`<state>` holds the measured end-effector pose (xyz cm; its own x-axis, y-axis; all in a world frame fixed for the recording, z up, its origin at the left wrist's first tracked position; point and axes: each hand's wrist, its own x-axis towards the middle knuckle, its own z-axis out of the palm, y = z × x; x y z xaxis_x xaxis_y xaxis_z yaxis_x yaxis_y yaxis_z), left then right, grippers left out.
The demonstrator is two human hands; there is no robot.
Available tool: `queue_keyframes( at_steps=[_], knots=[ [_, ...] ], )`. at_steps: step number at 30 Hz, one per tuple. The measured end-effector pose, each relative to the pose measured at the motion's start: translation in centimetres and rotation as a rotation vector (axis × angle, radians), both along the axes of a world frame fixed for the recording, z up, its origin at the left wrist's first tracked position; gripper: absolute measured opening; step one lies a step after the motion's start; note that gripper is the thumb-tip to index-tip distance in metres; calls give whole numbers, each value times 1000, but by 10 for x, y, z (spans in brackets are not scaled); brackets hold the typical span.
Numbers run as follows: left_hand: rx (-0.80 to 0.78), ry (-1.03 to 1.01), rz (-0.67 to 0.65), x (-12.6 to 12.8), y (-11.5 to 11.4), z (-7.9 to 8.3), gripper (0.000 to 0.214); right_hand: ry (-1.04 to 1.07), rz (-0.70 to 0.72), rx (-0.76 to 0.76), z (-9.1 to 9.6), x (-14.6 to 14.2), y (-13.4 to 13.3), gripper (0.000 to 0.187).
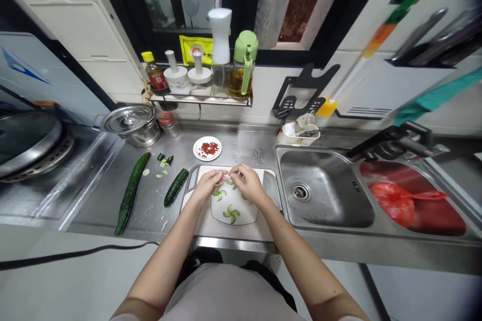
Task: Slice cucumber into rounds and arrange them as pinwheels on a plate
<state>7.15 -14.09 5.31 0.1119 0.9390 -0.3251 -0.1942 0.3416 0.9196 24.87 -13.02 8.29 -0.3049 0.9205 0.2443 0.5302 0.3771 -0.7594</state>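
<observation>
Over the far edge of a white rounded-square plate (244, 214), my left hand (211, 183) and my right hand (246, 183) are close together, fingertips pinched. Whatever small thing is between them is too small to name. On the plate, thin cucumber slices lie in curved pinwheel clusters; the nearest cluster (231, 213) is in full view, others are partly behind my fingers. The plate rests on a cutting board (203, 229). A small white dish (208, 149) of red bits, perhaps goji berries, stands beyond my hands. A cut cucumber (175, 188) lies left of the board.
Farther left are a long cucumber (131, 193) and several cucumber scraps (164, 160). A lidded steel pot (131, 125) stands at the back left, under a rack (203, 100) of seasoning bottles. To the right is a sink (326, 185), with a red bag (393, 204) in the second basin.
</observation>
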Motion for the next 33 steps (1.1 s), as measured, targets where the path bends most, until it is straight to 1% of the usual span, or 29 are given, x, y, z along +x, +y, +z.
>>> queue_keyframes(
  at_steps=[3, 5, 8, 12, 14, 16, 20, 23, 28, 33],
  knots=[
    [113, 296, 86, -4, 5, -17, 33, -9, -145, -70, -25, 10, 4, 11],
    [166, 506, 94, -4, 6, -28, 21, -63, -237, -125, -42, 16, 4, 11],
    [214, 754, -7, 3, 5, -35, 14, -170, -318, -207, -61, 17, 0, 11],
    [254, 947, -172, 20, 7, -31, 12, -259, -372, -238, -74, 7, -4, 12],
    [230, 1013, -232, 27, 11, -31, 13, -297, -402, -252, -77, 0, -5, 13],
    [213, 1068, -266, 32, 15, -34, 14, -333, -429, -264, -78, -5, -5, 14],
    [228, 1127, -296, 36, 20, -44, 14, -389, -449, -248, -81, -12, -4, 16],
    [232, 1144, -303, 36, 21, -49, 15, -426, -437, -230, -86, -14, -4, 14],
    [226, 1174, -308, 37, 22, -48, 17, -473, -426, -196, -92, -14, -4, 13],
    [210, 1204, -318, 39, 23, -47, 16, -479, -428, -181, -92, -14, -5, 14]
  ],
)
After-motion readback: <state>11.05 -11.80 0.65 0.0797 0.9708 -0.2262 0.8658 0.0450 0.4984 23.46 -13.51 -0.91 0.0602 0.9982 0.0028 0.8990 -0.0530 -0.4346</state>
